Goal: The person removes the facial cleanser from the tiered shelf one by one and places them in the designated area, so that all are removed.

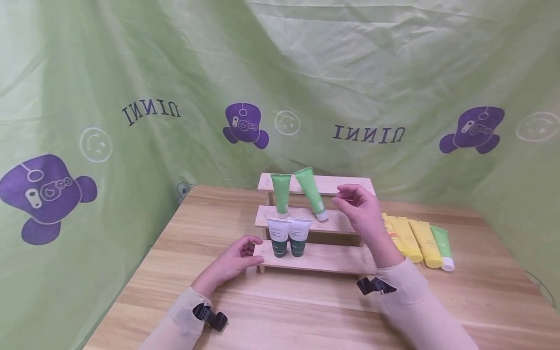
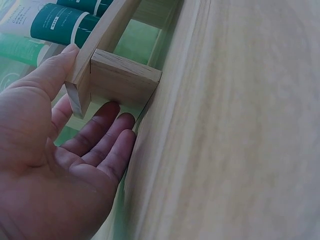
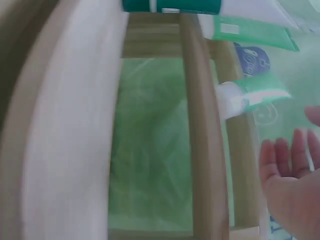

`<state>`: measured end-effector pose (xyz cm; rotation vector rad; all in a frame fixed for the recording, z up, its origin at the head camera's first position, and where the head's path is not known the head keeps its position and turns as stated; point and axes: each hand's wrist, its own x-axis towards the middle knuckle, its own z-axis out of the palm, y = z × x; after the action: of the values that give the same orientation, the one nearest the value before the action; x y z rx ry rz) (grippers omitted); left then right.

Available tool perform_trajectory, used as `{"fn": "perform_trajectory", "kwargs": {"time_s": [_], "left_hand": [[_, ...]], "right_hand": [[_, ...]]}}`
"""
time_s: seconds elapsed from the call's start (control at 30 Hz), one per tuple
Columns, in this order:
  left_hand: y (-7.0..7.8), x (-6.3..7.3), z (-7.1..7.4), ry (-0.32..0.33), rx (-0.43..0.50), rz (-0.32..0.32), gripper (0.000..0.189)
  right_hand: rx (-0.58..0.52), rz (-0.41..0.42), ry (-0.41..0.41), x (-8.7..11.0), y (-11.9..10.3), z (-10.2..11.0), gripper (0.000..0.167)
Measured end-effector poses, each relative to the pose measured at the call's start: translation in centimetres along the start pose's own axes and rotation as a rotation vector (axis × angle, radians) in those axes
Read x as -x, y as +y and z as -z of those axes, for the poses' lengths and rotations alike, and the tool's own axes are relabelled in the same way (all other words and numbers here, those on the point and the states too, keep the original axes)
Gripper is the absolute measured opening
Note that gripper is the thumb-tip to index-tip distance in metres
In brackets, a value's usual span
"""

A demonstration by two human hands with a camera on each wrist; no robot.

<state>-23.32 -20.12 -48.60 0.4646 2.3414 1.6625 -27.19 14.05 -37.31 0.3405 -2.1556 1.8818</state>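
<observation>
A three-step wooden display stand [image 1: 332,257] has two white and dark green tubes [image 1: 279,243] upright on its lowest step. On the middle step one light green tube [image 1: 281,192] stands upright on its cap. Beside it a second light green tube [image 1: 309,190] tilts, its top leaning left. My right hand [image 1: 360,209] is just right of this tilted tube, fingers loosely bent, holding nothing; the right wrist view also shows a gap between hand and tube [image 3: 267,92]. My left hand [image 1: 234,260] holds the lowest step's left end, thumb [image 2: 65,62] at its front edge, other fingers round the end.
Several yellow tubes [image 1: 424,243] and another light green tube [image 1: 443,245] lie on the wooden table [image 1: 280,311] right of the stand, partly behind my right forearm. A green printed curtain [image 1: 332,73] hangs behind the table and at both sides.
</observation>
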Motion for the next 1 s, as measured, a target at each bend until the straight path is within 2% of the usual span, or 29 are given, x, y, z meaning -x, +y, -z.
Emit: {"fn": "perform_trajectory", "kwargs": {"time_s": [0.17, 0.3, 0.43, 0.63, 0.83, 1.0], "left_hand": [[-0.1, 0.1, 0.1, 0.006, 0.003, 0.003, 0.048], [-0.4, 0.0, -0.2, -0.005, 0.012, 0.003, 0.049], [-0.4, -0.1, -0.1, -0.003, 0.002, 0.007, 0.049], [0.0, -0.1, 0.2, 0.007, 0.002, 0.006, 0.048], [0.4, -0.1, 0.2, -0.014, -0.009, 0.001, 0.048], [0.2, 0.0, 0.2, -0.009, 0.004, 0.001, 0.048]], "right_hand": [[0.169, -0.052, -0.127, 0.0, 1.0, -1.1, 0.046], [0.315, -0.053, -0.197, 0.3, 1.7, -1.8, 0.049], [0.388, -0.054, -0.241, 0.3, 1.4, -2.4, 0.048], [0.524, -0.082, -0.359, -1.5, 0.2, -3.7, 0.052], [0.587, -0.172, -0.498, -3.0, -0.7, -4.6, 0.051], [0.548, -0.235, -0.514, -3.2, -1.0, -5.1, 0.045]]}}
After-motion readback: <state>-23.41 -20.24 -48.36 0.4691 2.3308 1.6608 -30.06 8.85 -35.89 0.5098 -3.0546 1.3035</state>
